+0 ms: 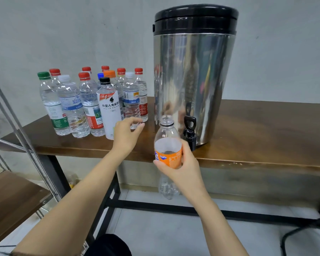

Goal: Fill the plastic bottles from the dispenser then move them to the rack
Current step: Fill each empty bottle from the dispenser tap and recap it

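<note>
Dispenser (192,71): tall stainless-steel drum with a black lid, upright on the brown wooden surface (257,130), against the grey wall. Its contents are hidden.

Rack (17,196): brown wooden shelf on grey metal tubing, at the left below the surface level. Only part of it is in view.

Capped plastic bottles (89,104): a tight upright cluster of clear bottles at the left end of the surface, well apart from the rack. Caps are red, green, white, blue, orange and black. Fill levels cannot be told.

Orange-labelled clear plastic bottle (167,145): uncapped and roughly upright, held in front of the surface edge, its mouth just left of the tap. No liquid level can be made out.

Right hand (183,167): fingers and thumb wrapped round the orange label.

Left hand (127,134): fingers curled, at the base of the cluster. Whether it holds anything cannot be told.

Tap (189,133): black plastic, low on the drum front.
</note>
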The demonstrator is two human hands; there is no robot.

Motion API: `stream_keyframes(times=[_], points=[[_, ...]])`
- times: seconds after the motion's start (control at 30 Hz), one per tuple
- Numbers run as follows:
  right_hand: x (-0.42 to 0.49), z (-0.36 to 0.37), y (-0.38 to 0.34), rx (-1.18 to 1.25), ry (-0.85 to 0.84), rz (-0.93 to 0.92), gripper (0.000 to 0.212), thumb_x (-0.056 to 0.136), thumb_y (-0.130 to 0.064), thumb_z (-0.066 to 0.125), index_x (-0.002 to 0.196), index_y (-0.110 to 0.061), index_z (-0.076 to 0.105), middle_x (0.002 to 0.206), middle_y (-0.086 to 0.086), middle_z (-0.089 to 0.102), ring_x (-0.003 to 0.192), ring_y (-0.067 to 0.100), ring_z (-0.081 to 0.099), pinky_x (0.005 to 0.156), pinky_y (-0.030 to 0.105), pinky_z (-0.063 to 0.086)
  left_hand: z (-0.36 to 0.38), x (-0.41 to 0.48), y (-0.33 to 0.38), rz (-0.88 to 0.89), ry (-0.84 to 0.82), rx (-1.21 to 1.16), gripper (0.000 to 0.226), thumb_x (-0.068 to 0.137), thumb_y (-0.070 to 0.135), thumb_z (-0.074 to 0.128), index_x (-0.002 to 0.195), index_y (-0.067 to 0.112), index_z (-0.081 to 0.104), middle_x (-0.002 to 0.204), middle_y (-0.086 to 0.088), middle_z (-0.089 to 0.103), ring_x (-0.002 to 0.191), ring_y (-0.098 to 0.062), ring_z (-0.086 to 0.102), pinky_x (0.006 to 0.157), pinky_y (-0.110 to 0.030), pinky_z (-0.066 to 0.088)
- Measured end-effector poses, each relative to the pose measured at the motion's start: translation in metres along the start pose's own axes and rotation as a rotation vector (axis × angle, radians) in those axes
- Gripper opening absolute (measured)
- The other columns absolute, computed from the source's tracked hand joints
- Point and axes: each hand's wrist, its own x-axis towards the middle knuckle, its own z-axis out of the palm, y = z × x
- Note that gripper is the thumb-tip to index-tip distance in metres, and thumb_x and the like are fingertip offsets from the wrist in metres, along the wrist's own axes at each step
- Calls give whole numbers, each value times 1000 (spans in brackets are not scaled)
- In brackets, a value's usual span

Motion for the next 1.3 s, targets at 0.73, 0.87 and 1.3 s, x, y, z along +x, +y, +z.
stream_keyframes(times=[0.73,0.87,1.3], points=[[-33,-60,81,-275,305,343,72,75,-32,83,134,-35,41,115,-8,62,95,14,60,68,24,43,21,-23,108,496,-215,-118,26,92,14,67,118,18,70,105,20,62,93,7,56,90,-14,42],[-34,-53,85,-340,237,386,72,77,-37,82,134,-35,39,112,-10,60,92,12,57,66,23,42,24,-22,106,522,-199,-120,31,90,10,69,121,15,69,100,17,62,92,18,53,86,-4,37],[-28,-43,78,-355,188,369,71,74,-39,82,132,-40,40,111,-12,61,91,13,55,70,28,41,23,-24,105,550,-200,-93,35,87,10,71,122,15,69,108,11,64,100,3,53,89,-9,42]])
